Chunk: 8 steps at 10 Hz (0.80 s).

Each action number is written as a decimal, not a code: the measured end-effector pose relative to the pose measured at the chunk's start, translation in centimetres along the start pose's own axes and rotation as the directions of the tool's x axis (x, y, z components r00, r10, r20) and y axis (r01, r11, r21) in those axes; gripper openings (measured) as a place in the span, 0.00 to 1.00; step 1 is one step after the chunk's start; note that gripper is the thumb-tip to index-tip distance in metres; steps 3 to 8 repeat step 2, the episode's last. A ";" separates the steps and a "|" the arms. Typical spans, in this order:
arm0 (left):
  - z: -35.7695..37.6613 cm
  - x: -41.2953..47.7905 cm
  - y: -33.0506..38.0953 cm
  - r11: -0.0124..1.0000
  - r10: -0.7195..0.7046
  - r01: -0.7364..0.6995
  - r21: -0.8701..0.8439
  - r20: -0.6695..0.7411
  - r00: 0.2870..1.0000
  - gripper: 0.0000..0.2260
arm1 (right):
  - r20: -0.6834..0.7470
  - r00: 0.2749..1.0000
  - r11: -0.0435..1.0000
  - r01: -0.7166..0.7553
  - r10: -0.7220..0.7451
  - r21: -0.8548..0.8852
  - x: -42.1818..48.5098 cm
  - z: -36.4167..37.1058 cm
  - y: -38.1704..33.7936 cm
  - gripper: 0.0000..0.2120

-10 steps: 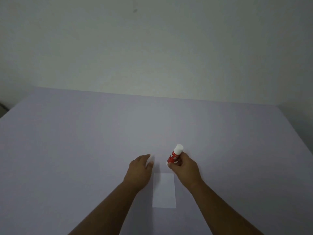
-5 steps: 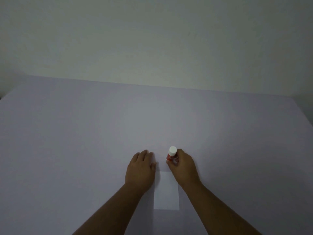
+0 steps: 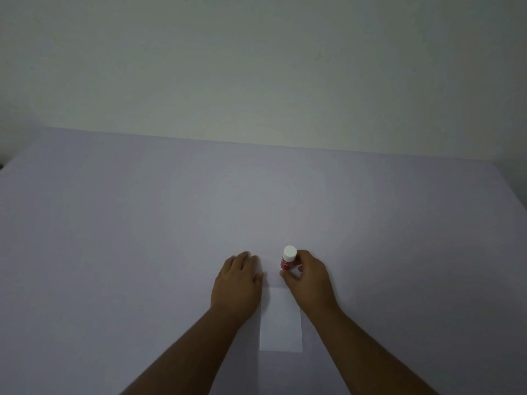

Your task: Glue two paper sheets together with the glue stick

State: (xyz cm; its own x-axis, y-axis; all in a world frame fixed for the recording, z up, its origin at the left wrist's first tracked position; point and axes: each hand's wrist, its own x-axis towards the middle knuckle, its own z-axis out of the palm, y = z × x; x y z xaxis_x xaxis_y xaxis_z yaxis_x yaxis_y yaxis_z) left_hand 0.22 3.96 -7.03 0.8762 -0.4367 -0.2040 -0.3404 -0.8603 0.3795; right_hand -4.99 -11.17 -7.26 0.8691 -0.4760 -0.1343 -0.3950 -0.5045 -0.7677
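A small white paper sheet point(image 3: 281, 320) lies flat on the pale lilac table point(image 3: 142, 223), between my two forearms. I cannot tell if a second sheet lies under it. My right hand point(image 3: 309, 276) grips a red glue stick point(image 3: 287, 260) with a white cap, held upright just beyond the paper's far edge, base on or near the table. My left hand point(image 3: 238, 280) rests palm down on the table just left of the paper's far corner, fingers together and holding nothing.
The table runs wide to both sides and ends at a plain pale wall point(image 3: 256, 67). Its right edge point(image 3: 510, 189) slants down at the far right.
The glue stick went from tilted to upright in my right hand. My left hand flattened onto the table beside the paper. The view shifted slightly.
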 end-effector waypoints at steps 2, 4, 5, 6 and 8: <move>0.1 -0.2 -0.2 0.999 -0.022 0.023 -0.039 0.023 0.999 0.22 | -0.087 0.992 0.991 -0.079 0.088 0.106 -0.7 -1.1 0.4 0.20; 0.1 -0.2 -0.2 0.999 -0.022 0.023 -0.039 0.023 0.999 0.22 | -0.087 0.992 0.991 -0.079 0.088 0.106 -0.7 -1.1 0.4 0.20; 0.1 -0.2 -0.2 0.999 -0.022 0.023 -0.039 0.023 0.999 0.22 | -0.087 0.992 0.991 -0.079 0.088 0.106 -0.7 -1.1 0.4 0.20; 0.1 -0.2 -0.2 0.999 -0.022 0.023 -0.039 0.023 0.999 0.22 | -0.087 0.992 0.991 -0.079 0.088 0.106 -0.7 -1.1 0.4 0.20; 0.1 -0.2 -0.2 0.999 -0.022 0.023 -0.039 0.023 0.999 0.22 | -0.087 0.992 0.991 -0.079 0.088 0.106 -0.7 -1.1 0.4 0.20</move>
